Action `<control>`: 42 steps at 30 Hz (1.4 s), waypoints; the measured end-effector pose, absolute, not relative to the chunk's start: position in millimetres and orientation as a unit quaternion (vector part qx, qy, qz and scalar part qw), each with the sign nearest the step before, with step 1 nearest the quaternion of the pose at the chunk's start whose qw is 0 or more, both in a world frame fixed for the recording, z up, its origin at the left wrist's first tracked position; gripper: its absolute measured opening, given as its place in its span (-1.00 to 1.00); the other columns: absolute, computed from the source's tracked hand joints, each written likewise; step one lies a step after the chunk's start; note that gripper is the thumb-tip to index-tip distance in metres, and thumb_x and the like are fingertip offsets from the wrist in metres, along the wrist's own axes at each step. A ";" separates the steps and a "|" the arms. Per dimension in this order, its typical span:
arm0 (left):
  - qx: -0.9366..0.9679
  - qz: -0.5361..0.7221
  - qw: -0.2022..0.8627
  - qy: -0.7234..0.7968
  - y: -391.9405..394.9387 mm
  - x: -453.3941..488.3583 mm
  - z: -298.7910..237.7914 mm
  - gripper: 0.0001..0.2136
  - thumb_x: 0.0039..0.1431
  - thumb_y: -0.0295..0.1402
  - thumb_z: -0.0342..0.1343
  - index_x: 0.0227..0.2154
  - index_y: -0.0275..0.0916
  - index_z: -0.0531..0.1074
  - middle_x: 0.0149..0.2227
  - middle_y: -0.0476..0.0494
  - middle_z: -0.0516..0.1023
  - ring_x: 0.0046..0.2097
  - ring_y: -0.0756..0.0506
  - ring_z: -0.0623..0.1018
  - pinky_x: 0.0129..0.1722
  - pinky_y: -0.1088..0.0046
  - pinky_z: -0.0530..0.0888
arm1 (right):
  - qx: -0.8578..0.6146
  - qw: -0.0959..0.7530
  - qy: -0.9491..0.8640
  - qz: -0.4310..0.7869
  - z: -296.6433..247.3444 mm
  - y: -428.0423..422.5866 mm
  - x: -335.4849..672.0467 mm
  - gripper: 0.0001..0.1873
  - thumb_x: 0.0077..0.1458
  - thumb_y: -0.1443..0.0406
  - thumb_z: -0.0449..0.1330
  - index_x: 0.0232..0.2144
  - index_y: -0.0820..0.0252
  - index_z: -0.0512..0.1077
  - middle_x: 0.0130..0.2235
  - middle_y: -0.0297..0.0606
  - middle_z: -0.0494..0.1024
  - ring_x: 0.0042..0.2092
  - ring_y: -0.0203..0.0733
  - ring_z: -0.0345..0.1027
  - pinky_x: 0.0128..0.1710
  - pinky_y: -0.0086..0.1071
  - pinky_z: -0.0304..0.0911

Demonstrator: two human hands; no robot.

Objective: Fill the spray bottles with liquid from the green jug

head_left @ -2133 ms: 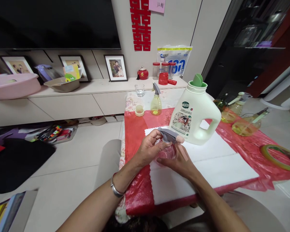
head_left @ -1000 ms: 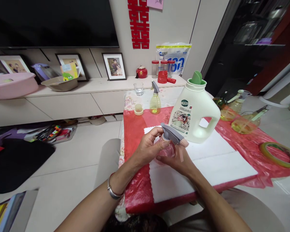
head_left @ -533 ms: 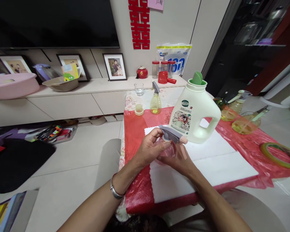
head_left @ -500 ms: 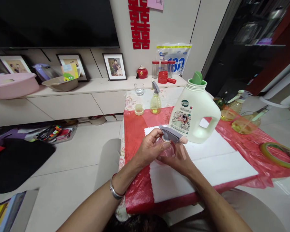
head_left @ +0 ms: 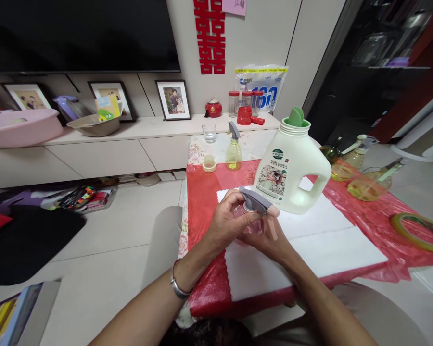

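In front of the uncapped jug (head_left: pixel 292 168), a spray head (head_left: pixel 255 200) is seated on the pink bottle (head_left: pixel 254 228), clamped by fingers of left hand (head_left: pixel 230 220) and right hand (head_left: pixel 269 242); final tightness cannot be told.

Red pot (head_left: pixel 213 109) near framed photo (head_left: pixel 173 100)

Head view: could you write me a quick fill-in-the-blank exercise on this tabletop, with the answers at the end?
1. The left hand and right hand together hold a spray bottle whose body is coloured ____.
2. A metal bracelet circles the ____ wrist.
3. The spout in the mouth of the pale jug is coloured ____.
4. The roll of tape lies on plastic sheeting coloured ____.

Missing words: pink; left; green; red.
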State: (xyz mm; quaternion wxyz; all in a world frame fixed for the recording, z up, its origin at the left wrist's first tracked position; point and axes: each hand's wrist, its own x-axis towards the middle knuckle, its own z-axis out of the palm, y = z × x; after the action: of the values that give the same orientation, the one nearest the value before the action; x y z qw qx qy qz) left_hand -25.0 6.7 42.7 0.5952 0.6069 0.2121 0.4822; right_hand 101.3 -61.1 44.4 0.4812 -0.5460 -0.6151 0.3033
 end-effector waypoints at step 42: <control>0.572 0.506 0.608 0.218 0.3 -26.6 26.5 -0.67 0.14 -0.21 0.32 -0.06 -0.21 0.55 -0.02 -0.23 0.60 0.07 -0.23 0.55 0.15 0.19 0.42 | -0.425 0.584 -0.577 0.382 37.5 -54.3 122.6 -0.72 0.27 0.18 0.24 0.02 0.00 0.54 0.04 -0.26 0.52 0.18 -0.07 0.32 0.25 -0.18 0.18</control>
State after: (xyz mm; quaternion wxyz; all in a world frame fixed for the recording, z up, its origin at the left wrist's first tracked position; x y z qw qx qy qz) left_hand -26.6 0.3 26.5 0.6079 0.5719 0.2182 0.5058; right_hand 122.6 -54.3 37.5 0.5837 -0.4245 -0.5774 0.3817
